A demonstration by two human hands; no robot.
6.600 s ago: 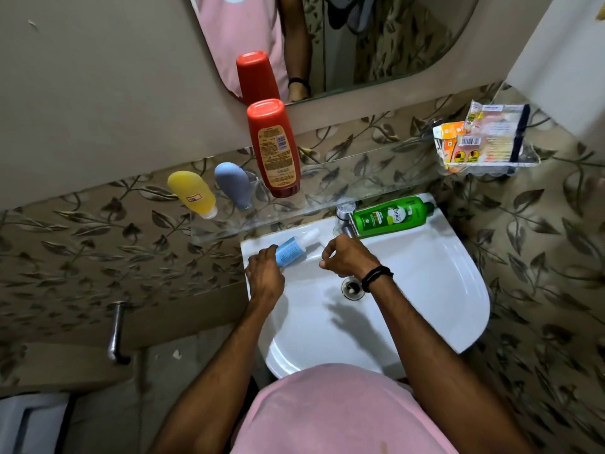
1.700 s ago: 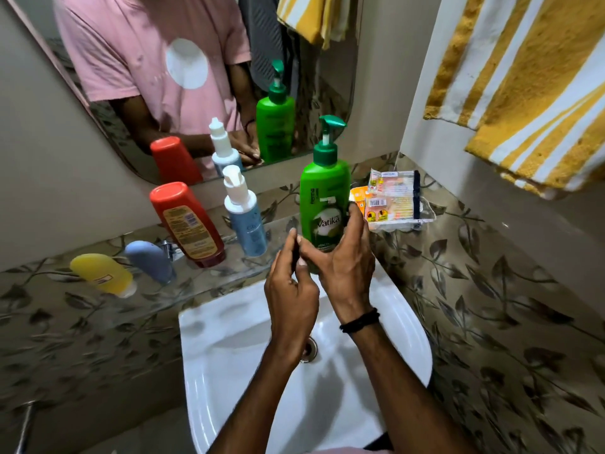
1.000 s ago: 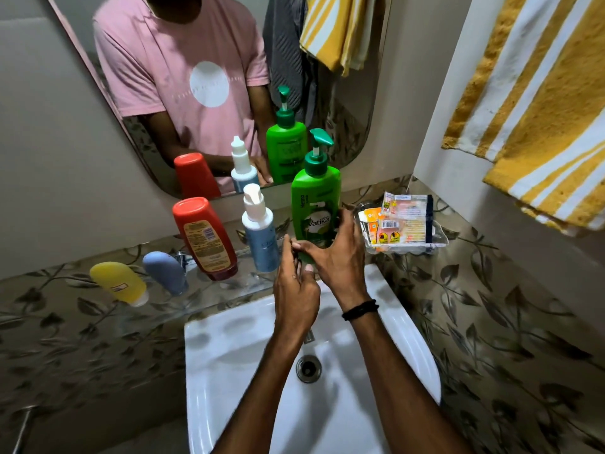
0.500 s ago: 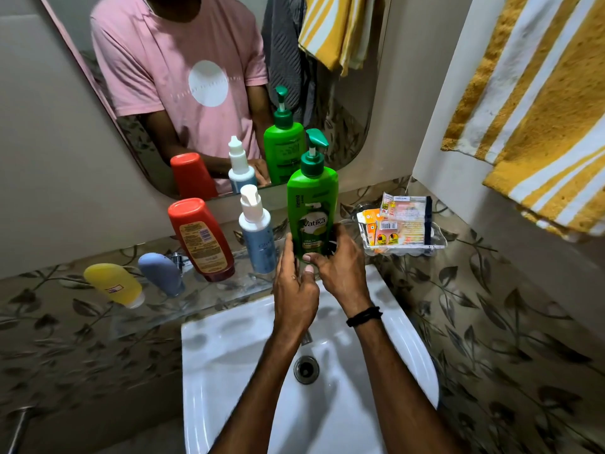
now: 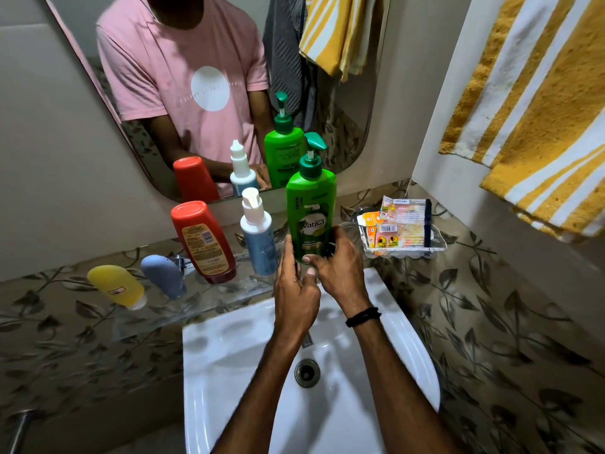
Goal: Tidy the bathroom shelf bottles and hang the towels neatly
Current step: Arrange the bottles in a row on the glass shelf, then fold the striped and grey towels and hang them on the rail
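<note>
The green pump bottle (image 5: 311, 211) is recorded upright, long axis vertical, at the glass shelf's (image 5: 196, 299) right end directly ahead of both hands, its base gripped by the nearer right hand (image 5: 337, 268) while the left hand (image 5: 294, 290) is laid straight-fingered against its left flank.

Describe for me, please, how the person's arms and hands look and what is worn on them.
Both arms are bare to the frame's edge, with no gloves on the left hand or right hand. A black corded band circles the right wrist; the left wrist is bare. The mirror shows a pink short-sleeved T-shirt with a white circle.
</note>
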